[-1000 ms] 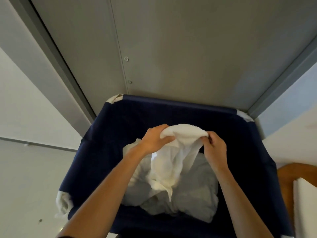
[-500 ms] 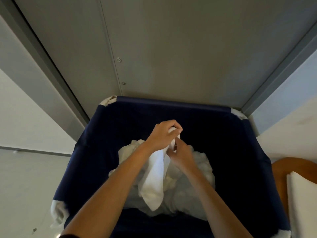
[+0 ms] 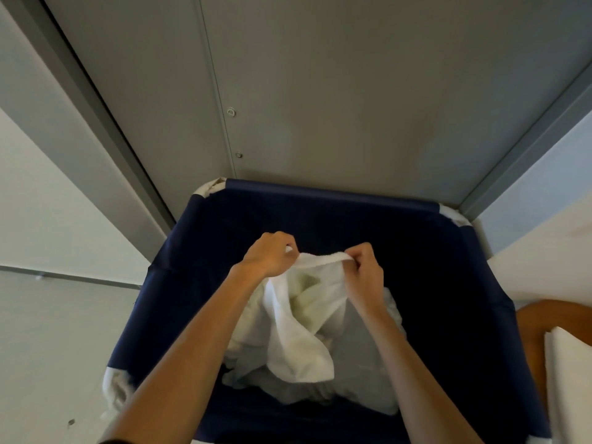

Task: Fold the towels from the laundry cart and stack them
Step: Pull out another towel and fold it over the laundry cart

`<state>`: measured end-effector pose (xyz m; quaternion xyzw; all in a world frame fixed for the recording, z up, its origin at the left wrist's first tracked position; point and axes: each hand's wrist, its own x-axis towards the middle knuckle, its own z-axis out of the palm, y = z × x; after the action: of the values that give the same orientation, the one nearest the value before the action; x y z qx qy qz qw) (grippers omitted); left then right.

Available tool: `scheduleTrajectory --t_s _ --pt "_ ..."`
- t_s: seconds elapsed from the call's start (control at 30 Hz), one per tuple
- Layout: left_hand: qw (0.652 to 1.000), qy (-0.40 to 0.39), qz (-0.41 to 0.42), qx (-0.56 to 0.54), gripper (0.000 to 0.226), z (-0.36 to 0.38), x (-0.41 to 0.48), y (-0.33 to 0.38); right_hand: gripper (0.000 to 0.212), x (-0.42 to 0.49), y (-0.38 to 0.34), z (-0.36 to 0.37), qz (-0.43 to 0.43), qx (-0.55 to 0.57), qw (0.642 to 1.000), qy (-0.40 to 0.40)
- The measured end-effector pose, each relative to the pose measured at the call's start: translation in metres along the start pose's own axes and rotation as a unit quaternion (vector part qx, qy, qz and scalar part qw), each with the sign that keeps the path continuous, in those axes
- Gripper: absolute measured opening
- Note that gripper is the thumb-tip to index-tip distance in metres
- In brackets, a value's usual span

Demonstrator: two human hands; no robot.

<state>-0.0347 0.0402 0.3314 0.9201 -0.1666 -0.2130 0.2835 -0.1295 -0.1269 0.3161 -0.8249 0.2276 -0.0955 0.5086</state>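
Pinching towel (image 3: 301, 341) edge: left hand (image 3: 269, 256), right hand (image 3: 365, 270) fingers (image 3: 360, 251) clamped; navy cart (image 3: 330, 195), grey wall (image 3: 352, 91).

I read this as a housekeeping or laundry service area, probably in a hotel or similar building, though my view is narrow. The landmark is a big laundry cart (image 3: 330, 194) with deep navy fabric walls, white at the corners, and loose white towels (image 3: 368, 373) heaped inside it. Directly behind the cart stands a plain grey metal panel (image 3: 352, 91) with exposed round fasteners (image 3: 231, 112) along a seam. Left of the cart is a bare pale wall (image 3: 38, 219). Right of the cart sits a wooden surface (image 3: 531, 325) carrying a flat white stack (image 3: 570, 379).
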Motion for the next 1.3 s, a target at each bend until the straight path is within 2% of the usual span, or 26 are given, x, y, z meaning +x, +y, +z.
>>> scheduleTrajectory --t_s 0.07,0.17,0.23,0.33,0.5,0.63,0.77,0.83,0.9,1.0,1.1,1.23,1.3 --pt "0.999 -0.034 0.029 0.013 0.011 0.005 -0.005 0.009 0.008 0.002 -0.013 -0.005 -0.045 0.026 0.999 -0.014" --pt "0.994 -0.07 0.082 -0.032 0.032 0.014 -0.013 0.036 0.016 0.004 -0.026 -0.007 -0.077 0.022 0.995 -0.058" --pt "0.995 -0.033 0.089 -0.039 0.029 0.02 -0.012 0.046 0.015 0.002 -0.028 -0.007 -0.087 0.04 0.993 -0.068" --pt "0.992 0.027 0.108 -0.051 0.009 0.022 -0.009 0.047 0.01 0.001 -0.027 -0.009 -0.106 0.05 0.991 -0.064" --pt "0.983 0.071 0.134 -0.1 0.023 0.019 -0.014 0.057 0.016 -0.003 -0.016 -0.005 -0.058 0.041 0.996 -0.054" --pt "0.979 0.079 0.118 -0.146 0.025 0.021 -0.023 0.068 0.009 -0.01 -0.004 0.007 -0.004 0.016 0.998 -0.068" --pt "0.969 0.116 0.11 -0.186 0.023 0.012 -0.031 0.077 0.01 -0.016 0.018 0.021 0.047 -0.067 0.989 -0.125" --pt "0.964 0.146 0.111 -0.191 0.022 0.004 -0.033 0.078 0.003 -0.02 0.035 0.026 0.066 -0.143 0.975 -0.157" --pt "0.963 0.178 0.106 -0.175 0.022 -0.003 -0.032 0.072 0.015 -0.021 0.049 0.023 0.07 -0.167 0.976 -0.117" --pt "0.967 0.193 0.075 -0.151 0.025 -0.012 -0.03 0.052 0.015 -0.018 0.042 -0.003 0.04 -0.1 0.994 0.011" --pt "0.977 0.173 0.043 -0.116 0.027 -0.02 -0.029 0.033 0.013 -0.013 0.016 -0.028 0.004 -0.019 0.996 0.09" --pt "0.992 0.124 0.003 -0.014 0.014 -0.015 -0.027 0.021 0.018 -0.006 -0.031 -0.05 -0.069 0.076 0.987 0.121" --pt "0.994 0.109 0.023 0.003 0.009 -0.008 -0.029 0.027 0.02 -0.005 -0.053 -0.057 -0.107 0.101 0.983 0.111"
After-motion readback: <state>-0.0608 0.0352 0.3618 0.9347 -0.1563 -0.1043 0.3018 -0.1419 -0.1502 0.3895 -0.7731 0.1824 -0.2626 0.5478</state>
